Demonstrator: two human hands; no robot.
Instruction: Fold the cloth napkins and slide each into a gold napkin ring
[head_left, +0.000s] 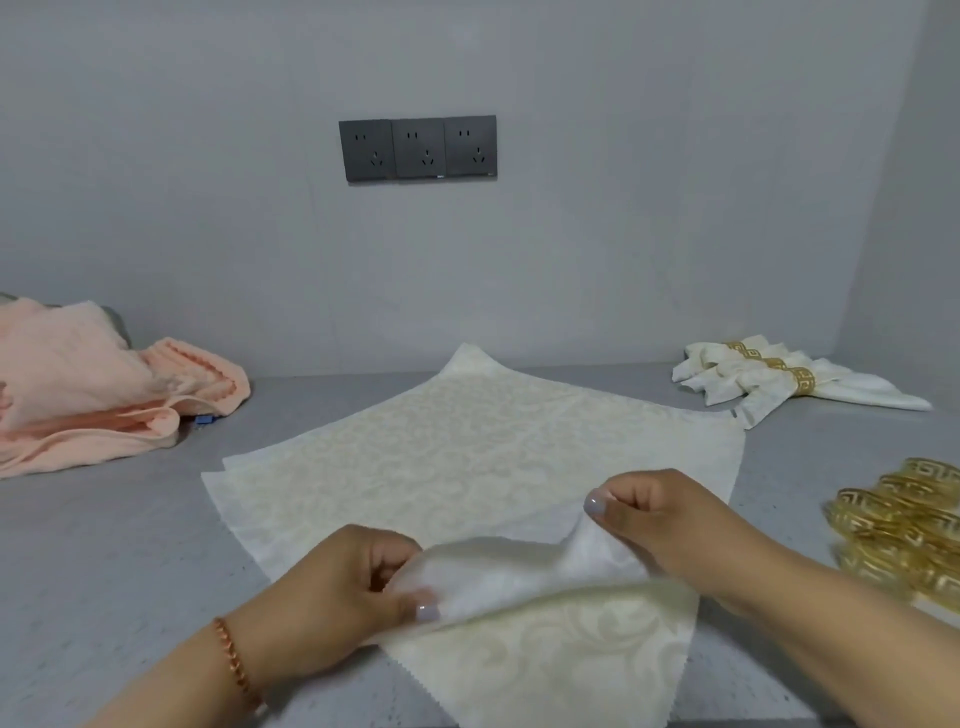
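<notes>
A cream patterned cloth napkin (467, 447) lies spread flat on the grey table, with the edge of another napkin showing under it at the left. My left hand (337, 587) pinches a raised fold of the napkin near its front. My right hand (660, 514) pinches the same fold further right, thumb on top. The fold (519, 571) is lifted off the table between both hands. A heap of loose gold napkin rings (904, 525) sits at the right edge. Finished napkins in gold rings (769, 376) lie at the back right.
A pile of peach towels (104, 384) lies at the back left on the grey table (104, 545). A grey wall with three dark sockets (418, 148) stands behind. The table's front edge runs just below my forearms.
</notes>
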